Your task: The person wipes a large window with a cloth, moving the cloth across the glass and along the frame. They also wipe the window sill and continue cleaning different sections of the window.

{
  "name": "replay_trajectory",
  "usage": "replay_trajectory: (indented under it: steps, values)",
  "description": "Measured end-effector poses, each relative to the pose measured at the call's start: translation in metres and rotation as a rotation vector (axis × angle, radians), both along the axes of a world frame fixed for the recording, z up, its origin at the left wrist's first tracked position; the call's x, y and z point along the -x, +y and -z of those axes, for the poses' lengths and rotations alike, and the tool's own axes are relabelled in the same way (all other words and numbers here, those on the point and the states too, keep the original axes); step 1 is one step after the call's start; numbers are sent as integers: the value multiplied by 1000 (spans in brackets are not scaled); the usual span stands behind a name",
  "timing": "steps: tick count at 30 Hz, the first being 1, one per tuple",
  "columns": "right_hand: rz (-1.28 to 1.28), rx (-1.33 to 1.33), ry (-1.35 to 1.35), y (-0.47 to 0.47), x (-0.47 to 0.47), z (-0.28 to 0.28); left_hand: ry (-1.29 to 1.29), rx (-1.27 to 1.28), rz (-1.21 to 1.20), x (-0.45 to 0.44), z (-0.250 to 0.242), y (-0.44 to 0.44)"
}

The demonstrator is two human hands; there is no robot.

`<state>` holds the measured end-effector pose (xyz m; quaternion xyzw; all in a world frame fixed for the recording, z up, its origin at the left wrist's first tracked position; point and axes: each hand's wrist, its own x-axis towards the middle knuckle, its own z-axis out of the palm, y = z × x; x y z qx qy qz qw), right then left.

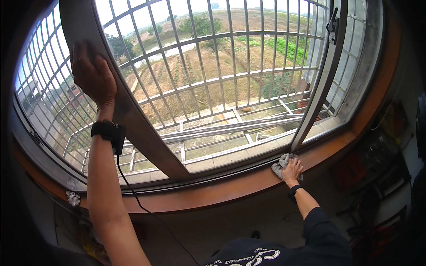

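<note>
My left hand is raised against the wide dark upright of the window frame at the left; its fingers are blurred, and whether anything lies under the palm is hidden. A black strap with a small box and a cable sits on that wrist. Low on the right, my right hand presses a crumpled grey cloth onto the brown windowsill, beside the foot of the sliding sash's right stile. A dark band circles the right wrist. Another crumpled cloth lies on the sill at far left.
Metal security bars stand outside the glass, with fields beyond. A black window handle is on the right stile. The black cable hangs from my left wrist across the sill. Dark furniture stands at the lower right.
</note>
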<state>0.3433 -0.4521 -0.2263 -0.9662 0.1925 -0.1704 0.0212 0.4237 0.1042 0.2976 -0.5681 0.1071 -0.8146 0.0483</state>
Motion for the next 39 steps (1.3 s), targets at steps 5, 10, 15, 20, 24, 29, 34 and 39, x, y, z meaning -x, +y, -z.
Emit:
replay_trajectory:
  steps: [5, 10, 15, 20, 24, 29, 34, 39]
  values:
    - [-57, -10, -9, 43, 9, -3, 38, 38, 23, -1, -1, -1]
    - [-150, -2, -21, 84, 21, -5, 29, 55, 17, -2, 1, 0]
    - [-207, -6, 7, 121, 30, -11, 49, 39, 88, -1, 0, 0]
    - [-300, 21, 12, 153, 39, -14, 85, 83, 47, 1, 2, -1]
    - [-447, 30, -7, 186, 47, -16, 84, 81, 65, 1, 3, 0]
    - [-547, 41, 21, 225, 54, -18, 90, 82, 64, 2, 4, 1]
    - [-700, 31, -20, 265, 59, -15, 102, 93, 65, 4, 7, 0]
    - [-855, 5, 12, 318, 63, -11, 101, 103, 60, 7, 8, -2]
